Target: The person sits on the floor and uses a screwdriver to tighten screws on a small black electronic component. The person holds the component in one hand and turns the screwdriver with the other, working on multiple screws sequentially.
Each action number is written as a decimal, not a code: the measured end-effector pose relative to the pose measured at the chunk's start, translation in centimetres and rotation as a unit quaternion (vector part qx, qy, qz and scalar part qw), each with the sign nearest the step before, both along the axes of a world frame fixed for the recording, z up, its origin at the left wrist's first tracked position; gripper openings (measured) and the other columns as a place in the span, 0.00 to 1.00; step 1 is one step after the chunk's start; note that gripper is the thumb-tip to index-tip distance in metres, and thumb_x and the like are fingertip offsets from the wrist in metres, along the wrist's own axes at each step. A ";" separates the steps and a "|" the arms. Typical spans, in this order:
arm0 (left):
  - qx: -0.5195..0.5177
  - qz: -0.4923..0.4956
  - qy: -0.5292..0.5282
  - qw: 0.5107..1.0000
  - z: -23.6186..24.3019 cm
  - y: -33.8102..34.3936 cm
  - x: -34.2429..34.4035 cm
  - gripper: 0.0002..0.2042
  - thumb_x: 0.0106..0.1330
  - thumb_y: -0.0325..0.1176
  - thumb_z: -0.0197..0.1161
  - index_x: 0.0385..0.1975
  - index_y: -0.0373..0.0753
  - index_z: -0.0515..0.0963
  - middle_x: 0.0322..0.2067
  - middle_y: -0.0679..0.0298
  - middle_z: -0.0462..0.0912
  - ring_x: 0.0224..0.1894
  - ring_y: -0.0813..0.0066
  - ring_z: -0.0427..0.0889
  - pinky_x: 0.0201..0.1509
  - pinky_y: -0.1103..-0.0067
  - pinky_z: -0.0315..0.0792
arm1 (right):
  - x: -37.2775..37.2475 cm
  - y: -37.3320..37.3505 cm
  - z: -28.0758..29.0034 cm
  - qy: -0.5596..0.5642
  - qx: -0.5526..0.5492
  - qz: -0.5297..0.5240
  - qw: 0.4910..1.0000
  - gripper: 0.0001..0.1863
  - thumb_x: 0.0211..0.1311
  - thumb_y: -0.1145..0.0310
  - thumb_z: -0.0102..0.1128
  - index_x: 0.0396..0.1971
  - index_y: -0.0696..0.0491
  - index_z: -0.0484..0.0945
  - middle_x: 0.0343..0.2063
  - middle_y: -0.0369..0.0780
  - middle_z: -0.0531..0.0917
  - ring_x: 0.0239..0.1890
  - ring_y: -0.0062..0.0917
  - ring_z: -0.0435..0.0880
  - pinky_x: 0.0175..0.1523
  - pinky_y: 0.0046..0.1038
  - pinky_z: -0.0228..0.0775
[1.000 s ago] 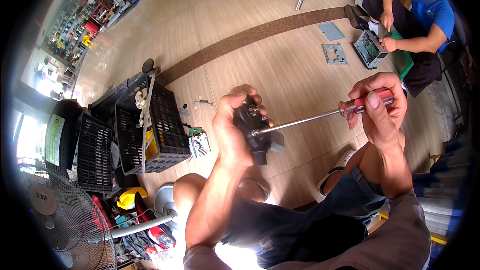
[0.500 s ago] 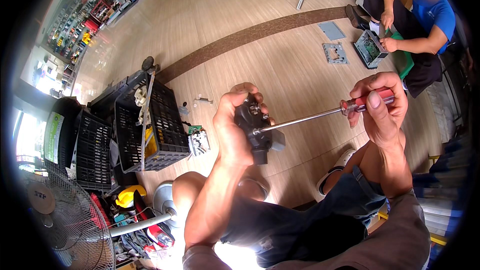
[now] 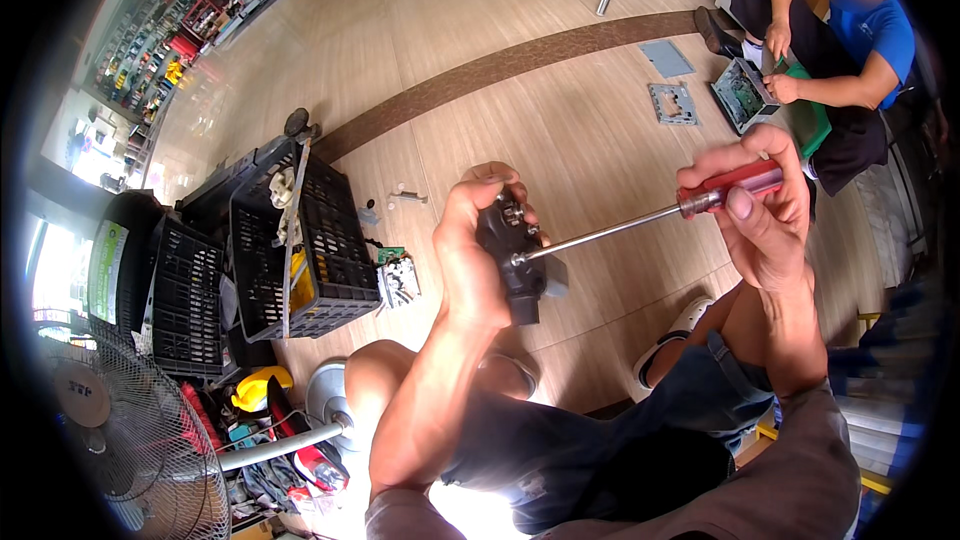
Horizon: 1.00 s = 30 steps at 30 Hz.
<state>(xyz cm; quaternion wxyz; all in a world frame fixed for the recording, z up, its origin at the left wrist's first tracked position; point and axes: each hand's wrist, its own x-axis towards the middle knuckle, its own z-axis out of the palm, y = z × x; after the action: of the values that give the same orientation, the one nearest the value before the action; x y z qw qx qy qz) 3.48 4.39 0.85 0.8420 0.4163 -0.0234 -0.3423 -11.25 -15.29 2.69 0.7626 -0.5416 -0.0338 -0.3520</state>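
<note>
My left hand is closed around a small black plastic device with metal screws on its face and a grey block at its right side. The exact kind of this part cannot be told. In my right hand is a screwdriver with a red handle, gripped between thumb and fingers. Its long metal shaft runs left and slightly down, and the tip meets a screw on the black device. Both hands are raised above my knees, and my left palm hides part of the device.
To the left stand black plastic crates and a wire-caged fan. Loose electronic parts lie beside the crate. At the upper right a person in blue works on an opened metal case, with flat panels on the floor nearby.
My right hand's fingers have shifted around the red handle, which looks turned. The device and left hand have moved very slightly to the right. The screwdriver tip stays at the screw.
</note>
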 end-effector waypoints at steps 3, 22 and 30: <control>0.004 0.002 0.004 1.000 0.2 -0.3 -0.2 0.14 0.59 0.43 0.54 0.36 0.40 0.74 0.29 0.63 0.75 0.29 0.71 0.77 0.31 0.74 0.73 | -0.9 -2.6 -1.2 0.011 -0.167 0.070 0.983 0.22 0.64 0.70 0.60 0.54 0.56 0.63 0.53 0.54 0.76 0.47 0.35 0.83 0.52 0.41 0.77; 0.007 0.000 0.016 1.000 0.3 -0.2 -0.3 0.14 0.59 0.43 0.54 0.36 0.39 0.74 0.29 0.62 0.75 0.29 0.71 0.77 0.31 0.76 0.73 | -0.6 -2.3 -0.7 0.024 -0.141 0.063 0.988 0.19 0.66 0.70 0.58 0.52 0.56 0.62 0.49 0.53 0.78 0.47 0.36 0.83 0.50 0.39 0.78; 0.008 0.000 0.018 1.000 0.3 -0.3 -0.4 0.15 0.58 0.43 0.54 0.35 0.38 0.75 0.28 0.61 0.76 0.29 0.70 0.77 0.32 0.76 0.73 | 0.0 -0.7 -0.5 -0.014 -0.053 -0.009 0.998 0.20 0.67 0.65 0.58 0.52 0.56 0.63 0.39 0.51 0.83 0.42 0.36 0.85 0.47 0.37 0.79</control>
<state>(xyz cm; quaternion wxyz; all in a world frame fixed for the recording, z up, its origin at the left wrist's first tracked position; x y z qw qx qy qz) 3.11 4.08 1.17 0.8388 0.4169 -0.0054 -0.3503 -11.29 -16.00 2.21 0.7293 -0.5763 -0.0579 -0.3642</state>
